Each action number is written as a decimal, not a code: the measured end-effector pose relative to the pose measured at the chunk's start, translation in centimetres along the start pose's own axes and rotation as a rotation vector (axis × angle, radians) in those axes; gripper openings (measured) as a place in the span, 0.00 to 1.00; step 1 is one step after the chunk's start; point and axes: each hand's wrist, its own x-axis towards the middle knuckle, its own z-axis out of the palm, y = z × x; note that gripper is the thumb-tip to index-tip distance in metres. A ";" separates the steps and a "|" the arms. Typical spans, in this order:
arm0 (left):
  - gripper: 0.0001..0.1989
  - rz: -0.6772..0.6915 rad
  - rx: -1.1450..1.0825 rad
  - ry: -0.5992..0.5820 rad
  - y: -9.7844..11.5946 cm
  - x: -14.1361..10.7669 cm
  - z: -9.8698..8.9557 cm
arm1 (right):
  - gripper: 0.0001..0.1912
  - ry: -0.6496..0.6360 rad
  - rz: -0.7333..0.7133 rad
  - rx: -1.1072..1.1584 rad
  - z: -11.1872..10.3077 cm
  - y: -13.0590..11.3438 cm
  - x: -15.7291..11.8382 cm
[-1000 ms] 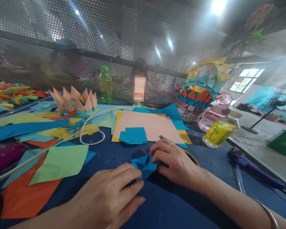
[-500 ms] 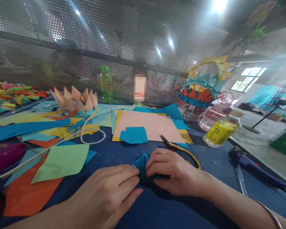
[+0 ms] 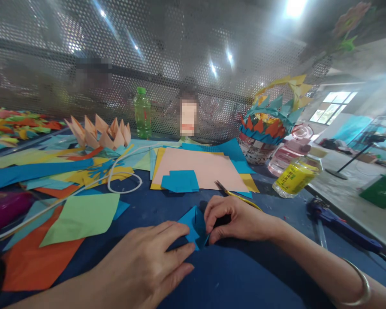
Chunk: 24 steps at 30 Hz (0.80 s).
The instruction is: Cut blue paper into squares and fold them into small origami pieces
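A small folded blue paper piece (image 3: 193, 225) lies on the dark blue table (image 3: 231, 274) between my hands. My left hand (image 3: 148, 262) lies flat over its left part and presses it down. My right hand (image 3: 234, 219) pinches its right edge with curled fingers, lifting a flap upright. Yellow-handled scissors (image 3: 236, 195) lie just behind my right hand.
Small blue squares (image 3: 180, 181) rest on a pink sheet (image 3: 206, 169). Green (image 3: 80, 219) and orange (image 3: 32, 266) sheets lie left, with a white cord (image 3: 122, 180). A yellow-labelled jar (image 3: 296, 178), pink bottle (image 3: 287, 154), paper basket (image 3: 266, 128), green bottle (image 3: 142, 113) and blue glue gun (image 3: 341, 225) stand around. A person sits behind the mesh.
My right hand has turned and curled, now pinching the paper's right edge instead of lying over it. The blue flap stands up more. My left hand has stayed put.
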 end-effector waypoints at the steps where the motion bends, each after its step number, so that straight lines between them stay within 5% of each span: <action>1: 0.17 -0.006 -0.001 -0.002 0.0 0.0 0.0 | 0.06 0.004 0.012 0.007 0.0 0.0 0.0; 10: 0.20 0.015 -0.006 0.045 0.1 0.3 0.2 | 0.09 0.185 0.157 -0.228 1.8 -1.0 0.2; 24: 0.21 -0.002 0.000 -0.015 0.2 0.0 0.3 | 0.10 0.228 0.220 -0.304 2.8 -1.3 0.2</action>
